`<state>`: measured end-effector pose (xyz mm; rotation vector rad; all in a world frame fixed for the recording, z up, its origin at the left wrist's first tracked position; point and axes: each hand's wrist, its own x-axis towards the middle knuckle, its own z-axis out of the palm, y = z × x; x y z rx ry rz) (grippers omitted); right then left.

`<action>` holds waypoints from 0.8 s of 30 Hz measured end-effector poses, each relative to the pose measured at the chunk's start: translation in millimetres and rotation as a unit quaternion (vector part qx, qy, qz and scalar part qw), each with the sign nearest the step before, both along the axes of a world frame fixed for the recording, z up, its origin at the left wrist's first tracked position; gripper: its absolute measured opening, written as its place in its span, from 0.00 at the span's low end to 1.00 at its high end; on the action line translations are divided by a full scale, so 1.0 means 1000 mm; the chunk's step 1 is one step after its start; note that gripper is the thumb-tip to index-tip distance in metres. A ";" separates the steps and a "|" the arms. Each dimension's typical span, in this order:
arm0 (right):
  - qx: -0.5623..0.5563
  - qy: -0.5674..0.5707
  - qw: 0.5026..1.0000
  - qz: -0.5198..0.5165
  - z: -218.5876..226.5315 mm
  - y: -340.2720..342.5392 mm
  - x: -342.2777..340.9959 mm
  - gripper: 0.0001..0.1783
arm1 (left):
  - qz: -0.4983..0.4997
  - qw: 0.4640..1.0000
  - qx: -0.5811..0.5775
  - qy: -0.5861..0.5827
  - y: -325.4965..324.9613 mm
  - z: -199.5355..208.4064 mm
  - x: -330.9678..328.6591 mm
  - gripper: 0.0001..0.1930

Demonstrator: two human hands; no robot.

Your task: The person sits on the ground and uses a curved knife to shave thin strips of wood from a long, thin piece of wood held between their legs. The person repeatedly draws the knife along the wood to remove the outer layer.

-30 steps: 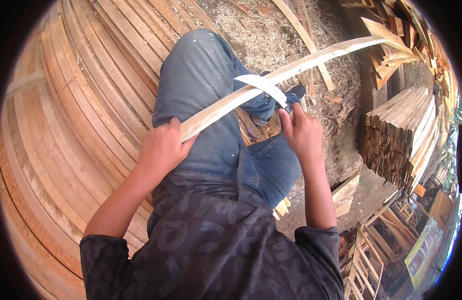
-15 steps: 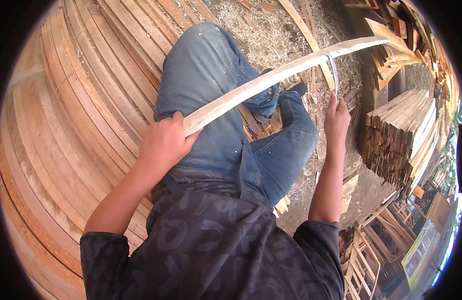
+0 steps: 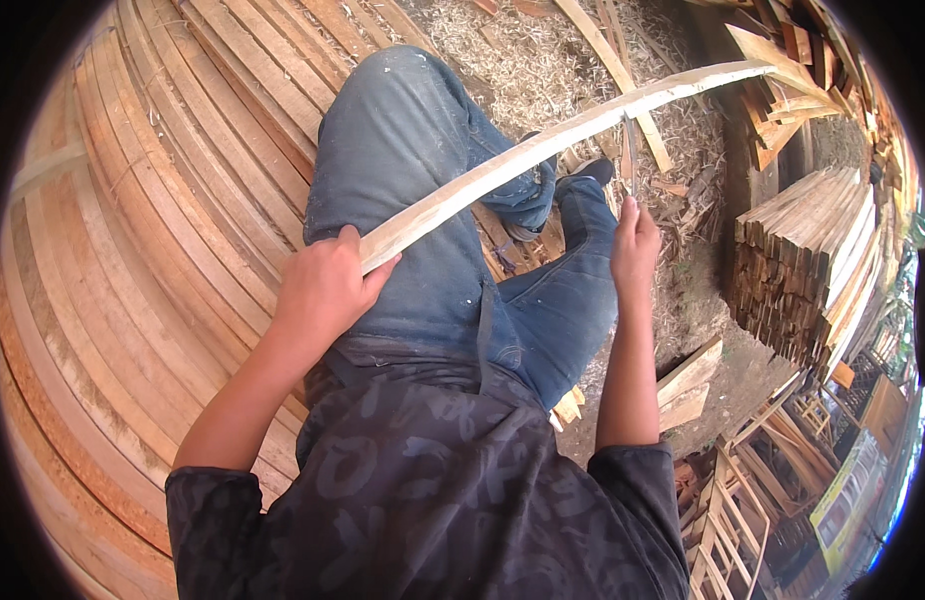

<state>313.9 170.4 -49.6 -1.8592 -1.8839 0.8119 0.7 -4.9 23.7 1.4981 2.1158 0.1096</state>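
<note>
A long pale wooden strip runs from my lap up to the far right. My left hand is closed round its near end, which lies over my thigh. My right hand grips a slim, slightly curved knife by its handle, which the fingers mostly hide. Upward from my fist, the blade reaches the lower edge of the strip, past its middle. Whether the blade touches the wood there I cannot tell. My bent legs in blue jeans are under the strip.
Long sawn boards lie side by side on the left. Wood shavings cover the ground ahead. A stack of cut wooden strips is at the right, with scrap pieces beyond it. Wooden frames stand at lower right.
My right hand and the knife have moved left and slightly nearer to me along the strip. The far end of the strip has risen a little; my left hand keeps its grip.
</note>
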 end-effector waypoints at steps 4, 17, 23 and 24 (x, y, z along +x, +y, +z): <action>-0.126 0.277 0.948 -0.097 -0.038 -0.062 -0.031 0.22 | -0.003 1.000 0.009 -0.005 -0.001 0.005 0.003 0.23; -0.257 0.317 0.909 -0.082 -0.009 -0.116 -0.050 0.20 | 0.045 0.982 -0.059 -0.176 -0.017 0.018 -0.023 0.17; -0.081 0.200 0.974 0.071 -0.014 -0.133 -0.040 0.19 | 0.098 0.962 -0.114 -0.229 -0.013 0.020 -0.025 0.15; -0.072 0.166 0.978 0.103 -0.001 -0.132 -0.050 0.19 | 0.100 0.962 -0.112 -0.227 -0.013 0.020 -0.024 0.15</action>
